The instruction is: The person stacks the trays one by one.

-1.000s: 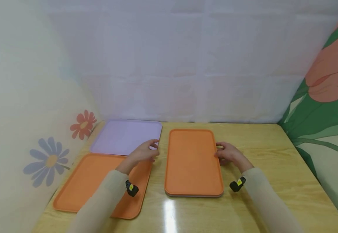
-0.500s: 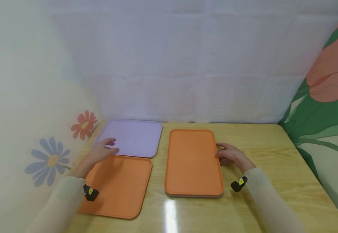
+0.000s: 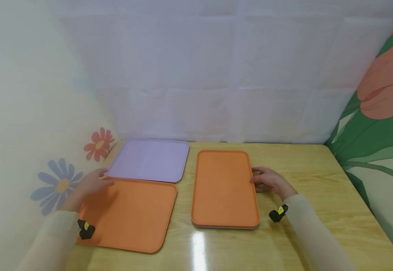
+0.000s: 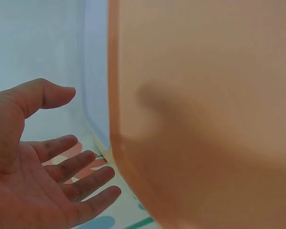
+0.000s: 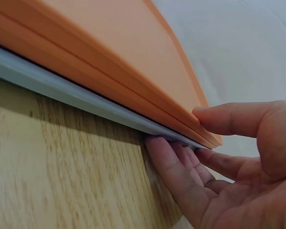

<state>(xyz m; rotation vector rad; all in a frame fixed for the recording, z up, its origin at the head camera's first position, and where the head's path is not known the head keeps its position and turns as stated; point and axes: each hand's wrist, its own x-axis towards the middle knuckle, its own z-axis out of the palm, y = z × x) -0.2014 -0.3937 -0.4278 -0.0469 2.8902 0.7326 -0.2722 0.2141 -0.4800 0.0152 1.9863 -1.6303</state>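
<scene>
Two hands, left (image 3: 92,184) spread, right (image 3: 268,180) pinching stacked trays (image 3: 225,190), woodgrain table (image 3: 308,169), flowered walls (image 3: 381,131)

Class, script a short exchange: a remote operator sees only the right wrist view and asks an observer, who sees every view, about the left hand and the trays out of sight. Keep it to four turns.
Operator: I see the right hand pinching the edge of the stacked trays. Where's the left hand?
Observer: The left hand is at the far left corner of a separate orange tray, left of the stack.
Operator: Does anything lie beyond that one?
Observer: Yes, a lilac tray lies on its far side, toward the pale backdrop.
</scene>
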